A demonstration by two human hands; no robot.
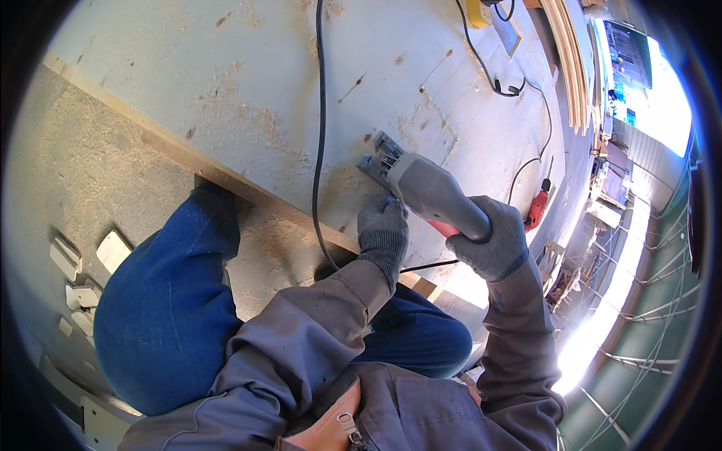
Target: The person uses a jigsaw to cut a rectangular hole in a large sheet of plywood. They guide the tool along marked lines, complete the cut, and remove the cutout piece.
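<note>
Grey power saw [432, 188] over pale surface [263, 68], right of black cord [322, 113]. Looks heavy, hard; best held by back handle, where right hand [492, 239] grips. Left hand [383, 223] curled near front; can't tell if holding.

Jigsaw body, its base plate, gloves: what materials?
Jigsaw body: probably plastic, matte grey, smooth moulded curves.
Base plate: likely metal, dull silvery-grey, thin hard edges.
Gloves: knit fabric, grey, with ribbed cuffs; I can't tell whether the palms are coated.
</note>
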